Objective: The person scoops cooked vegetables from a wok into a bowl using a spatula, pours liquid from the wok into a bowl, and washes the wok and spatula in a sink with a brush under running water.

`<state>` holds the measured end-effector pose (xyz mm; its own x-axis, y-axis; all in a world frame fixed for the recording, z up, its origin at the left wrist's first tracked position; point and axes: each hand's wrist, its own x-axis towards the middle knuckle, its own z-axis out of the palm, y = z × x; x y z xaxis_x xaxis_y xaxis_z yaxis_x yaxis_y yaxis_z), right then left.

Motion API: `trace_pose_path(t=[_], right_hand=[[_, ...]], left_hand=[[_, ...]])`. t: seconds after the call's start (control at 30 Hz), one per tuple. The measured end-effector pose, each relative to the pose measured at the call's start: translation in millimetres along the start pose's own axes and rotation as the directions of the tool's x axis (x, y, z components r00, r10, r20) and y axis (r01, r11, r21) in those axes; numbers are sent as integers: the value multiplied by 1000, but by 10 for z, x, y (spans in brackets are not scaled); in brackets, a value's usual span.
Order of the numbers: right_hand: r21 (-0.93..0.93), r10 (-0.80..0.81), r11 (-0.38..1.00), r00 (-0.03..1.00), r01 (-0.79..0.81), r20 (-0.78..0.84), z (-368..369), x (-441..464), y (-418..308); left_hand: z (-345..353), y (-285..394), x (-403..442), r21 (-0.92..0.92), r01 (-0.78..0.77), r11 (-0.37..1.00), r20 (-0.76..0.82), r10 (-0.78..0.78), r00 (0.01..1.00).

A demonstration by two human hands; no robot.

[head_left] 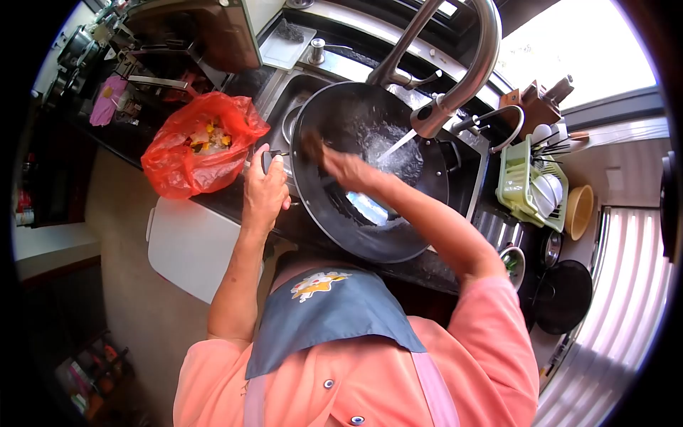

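A large black wok (324, 217) sits tilted over the sink (281, 107), with water pooled inside it. My left hand (266, 186) is closed around the wok's handle (269, 161) on its left side. Inside the wok my right hand (348, 171) grips a brown scrubber (311, 148) against the left inner wall; motion blurs both, so its exact shape is unclear. From the tap (435, 115) a stream of water runs into the right part of the wok.
A red plastic bag (178, 160) with food scraps stands left of the sink. On the right are a green dish rack (516, 174) with bowls, a knife block (537, 107), a yellow basin (580, 212) and a black pan (563, 297). A soap dispenser (317, 51) stands behind.
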<state>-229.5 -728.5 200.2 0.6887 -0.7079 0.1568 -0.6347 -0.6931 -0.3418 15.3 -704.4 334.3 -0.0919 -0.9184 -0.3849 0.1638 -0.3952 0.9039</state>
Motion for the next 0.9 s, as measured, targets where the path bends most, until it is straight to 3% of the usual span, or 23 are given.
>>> trace_pose_path(t=[0.03,0.07,0.17,0.27,0.37,0.47,0.5,0.6,0.7,0.77,0.8,0.83,0.87,0.9], right_hand=[[427,315,816,919,-390,237,-460,-134,-413],[284,329,835,842,-471,428,-639,-324,-502],[93,549,783,753,-615,362,-913,-554,-592],[135,550,814,824,-565,132,-1154,-270,-782],[45,448,888,884,-457,130,-1317,269,-1017],[-107,529,845,848,-523,30,-998,597,-620],[-111,595,796,803,-595,-40,-964,670,-402],[-7,865,501,501,-865,-2,-808,849,220],[247,935,353,333,-902,-122,-295,808,556],[562,944,133,278,-817,180,-137,803,379],[329,853,463,514,-823,85,-5,682,254],[36,701,713,713,-700,-16,130,562,136],[-444,357,846,932,-296,59,332,328,132],[-538,149,839,985,-79,88,153,129,-157]], left_hand=[[-17,-24,9,-12,-7,1000,13,7,1000],[-20,-36,14,-26,-10,1000,16,11,1000],[-11,-11,6,-64,-2,998,28,4,1000],[-14,-9,10,-39,-4,999,26,5,1000],[-30,-19,14,-44,-12,999,18,13,1000],[-30,-8,11,-39,11,999,21,-10,1000],[-46,-39,9,-46,3,999,25,-2,1000],[-62,-85,0,-82,-14,997,31,16,999],[-79,-155,-31,-91,-32,995,25,35,999],[-112,-167,-45,-123,-24,992,19,27,999],[-125,-186,-56,-134,-15,991,22,18,1000],[-145,-209,-57,-141,-13,990,24,16,1000],[-170,-230,-42,-149,-12,989,29,17,999],[-185,-254,-35,-156,-10,988,35,16,999]])
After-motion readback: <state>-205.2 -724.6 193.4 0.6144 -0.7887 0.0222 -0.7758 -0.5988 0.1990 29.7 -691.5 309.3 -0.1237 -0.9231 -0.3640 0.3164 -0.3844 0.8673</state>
